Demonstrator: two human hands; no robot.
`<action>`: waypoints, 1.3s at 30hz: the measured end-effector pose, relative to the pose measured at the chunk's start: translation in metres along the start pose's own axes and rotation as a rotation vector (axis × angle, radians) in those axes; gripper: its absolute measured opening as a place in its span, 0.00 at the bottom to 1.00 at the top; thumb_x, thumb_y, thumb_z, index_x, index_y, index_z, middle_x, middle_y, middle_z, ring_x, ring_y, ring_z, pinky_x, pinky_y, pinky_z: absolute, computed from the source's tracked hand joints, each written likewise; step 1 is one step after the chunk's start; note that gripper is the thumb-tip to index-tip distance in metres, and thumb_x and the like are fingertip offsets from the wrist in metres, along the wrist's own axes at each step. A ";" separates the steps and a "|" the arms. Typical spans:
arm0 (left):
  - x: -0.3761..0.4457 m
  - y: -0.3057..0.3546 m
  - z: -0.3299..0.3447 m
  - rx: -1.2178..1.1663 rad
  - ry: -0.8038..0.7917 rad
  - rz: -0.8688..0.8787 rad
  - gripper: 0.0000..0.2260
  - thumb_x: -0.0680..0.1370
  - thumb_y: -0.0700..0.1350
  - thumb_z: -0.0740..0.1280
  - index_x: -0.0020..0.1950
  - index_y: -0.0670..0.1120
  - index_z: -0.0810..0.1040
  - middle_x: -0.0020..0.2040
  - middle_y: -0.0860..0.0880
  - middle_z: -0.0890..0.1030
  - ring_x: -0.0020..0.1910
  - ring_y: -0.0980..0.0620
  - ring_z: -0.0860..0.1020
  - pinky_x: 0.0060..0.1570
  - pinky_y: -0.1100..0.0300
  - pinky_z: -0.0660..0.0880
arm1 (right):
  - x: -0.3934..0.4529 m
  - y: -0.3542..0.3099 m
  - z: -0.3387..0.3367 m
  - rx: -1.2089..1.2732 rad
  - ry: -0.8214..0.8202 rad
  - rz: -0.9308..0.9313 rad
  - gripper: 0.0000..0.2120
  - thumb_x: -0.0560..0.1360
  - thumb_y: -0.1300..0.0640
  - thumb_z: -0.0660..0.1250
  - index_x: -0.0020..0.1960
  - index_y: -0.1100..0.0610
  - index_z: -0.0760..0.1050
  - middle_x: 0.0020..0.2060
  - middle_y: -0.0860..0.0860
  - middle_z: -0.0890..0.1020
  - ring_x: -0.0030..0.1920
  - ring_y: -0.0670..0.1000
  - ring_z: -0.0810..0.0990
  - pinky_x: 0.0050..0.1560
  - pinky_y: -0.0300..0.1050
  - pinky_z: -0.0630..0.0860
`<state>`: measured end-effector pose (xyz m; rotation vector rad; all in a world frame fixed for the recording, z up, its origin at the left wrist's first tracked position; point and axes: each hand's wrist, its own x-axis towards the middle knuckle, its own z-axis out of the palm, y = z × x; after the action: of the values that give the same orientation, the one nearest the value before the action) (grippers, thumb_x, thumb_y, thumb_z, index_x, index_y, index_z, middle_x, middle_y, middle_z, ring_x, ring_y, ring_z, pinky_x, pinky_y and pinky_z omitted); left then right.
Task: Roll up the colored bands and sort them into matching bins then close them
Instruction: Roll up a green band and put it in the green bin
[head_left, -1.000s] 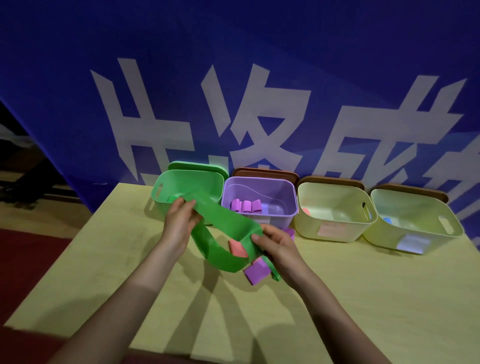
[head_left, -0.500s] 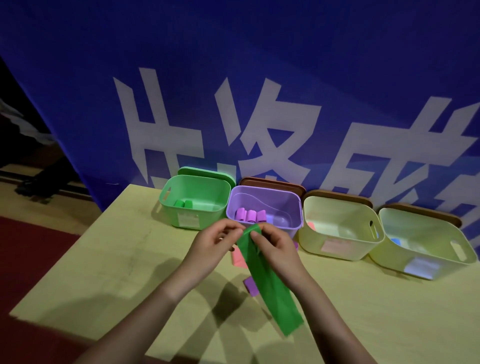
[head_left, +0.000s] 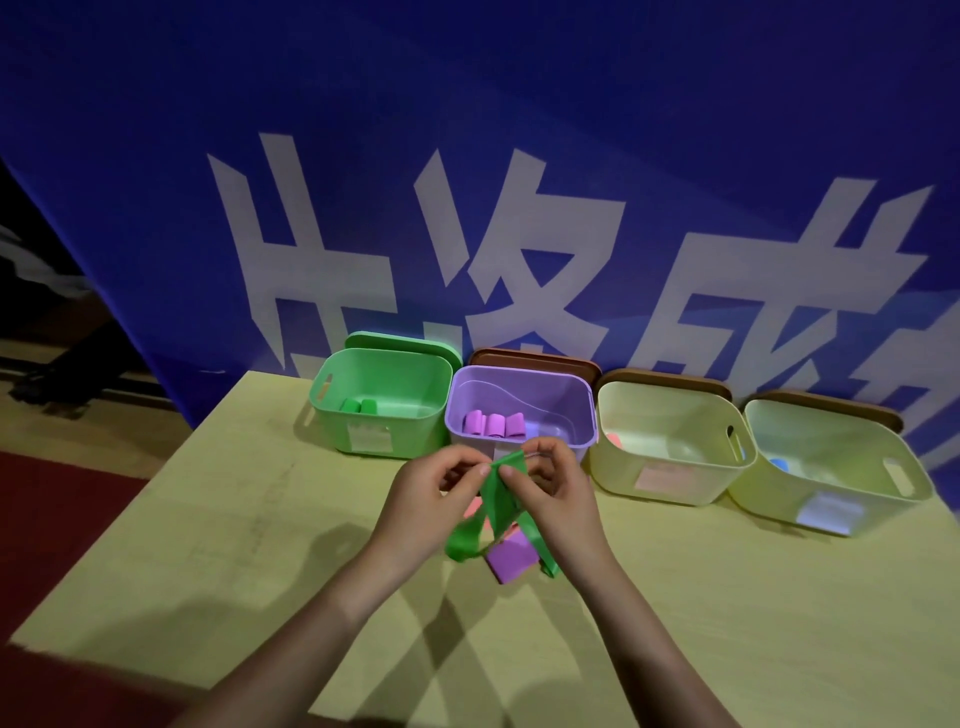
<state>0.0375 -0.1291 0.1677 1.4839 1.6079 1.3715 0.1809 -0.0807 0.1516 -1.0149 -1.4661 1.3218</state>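
Surface (head_left: 208, 545): pale yellow-green; left edge runs diagonally from behind the green bin down to bottom left, red floor past it. Lots of bare top on the left and in front of the hands.
Backdrop: blue banner (head_left: 519, 130) with big white characters, hanging right behind the bins.
Left hand (head_left: 421, 509): fingers curled, thumb and forefinger pinching the top end of the green band (head_left: 496, 499).
Right hand (head_left: 550, 493): same deal, fingers clamped on the band's top end, right next to the left hand's.
Green band: held up over the surface just in front of the purple bin, hanging down in a loop between the hands.
Green bin (head_left: 382, 400): far left of the row, open, two green rolls (head_left: 358, 406) inside; lid standing behind it.
Purple bin (head_left: 519, 410): next one along, open, pink-purple rolls (head_left: 493, 423) inside.
Two pale bins (head_left: 670, 441) (head_left: 831, 467): to the right, open. Bit of pink shows in the first, bit of blue in the second, can't tell much more.
Purple piece (head_left: 511, 561): lying on the surface under the loop, partly covered. Something pink beside it, mostly hidden by the hands.
Cut off: banner text runs off the right edge.
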 end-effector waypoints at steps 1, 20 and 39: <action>0.000 0.000 0.000 -0.007 0.000 0.000 0.11 0.77 0.38 0.68 0.41 0.55 0.79 0.36 0.53 0.81 0.35 0.61 0.76 0.37 0.68 0.72 | -0.001 0.000 -0.001 -0.040 -0.013 -0.007 0.12 0.70 0.55 0.72 0.51 0.52 0.75 0.41 0.51 0.77 0.42 0.48 0.74 0.45 0.38 0.72; -0.005 0.009 0.002 -0.632 -0.074 -0.364 0.17 0.76 0.57 0.63 0.60 0.50 0.80 0.59 0.48 0.82 0.60 0.50 0.78 0.63 0.52 0.71 | 0.007 -0.024 0.010 0.159 -0.299 -0.012 0.12 0.72 0.56 0.66 0.51 0.62 0.79 0.39 0.50 0.84 0.41 0.47 0.81 0.43 0.39 0.77; 0.024 0.048 -0.018 -1.209 0.077 -0.334 0.20 0.83 0.53 0.51 0.52 0.44 0.78 0.37 0.48 0.79 0.36 0.51 0.78 0.44 0.57 0.76 | -0.014 -0.007 0.011 0.181 -0.321 0.107 0.03 0.74 0.66 0.69 0.42 0.62 0.77 0.29 0.47 0.82 0.29 0.42 0.79 0.32 0.34 0.74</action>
<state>0.0333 -0.1182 0.2231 0.4160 0.6776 1.6925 0.1741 -0.0979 0.1574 -0.7974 -1.5069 1.7241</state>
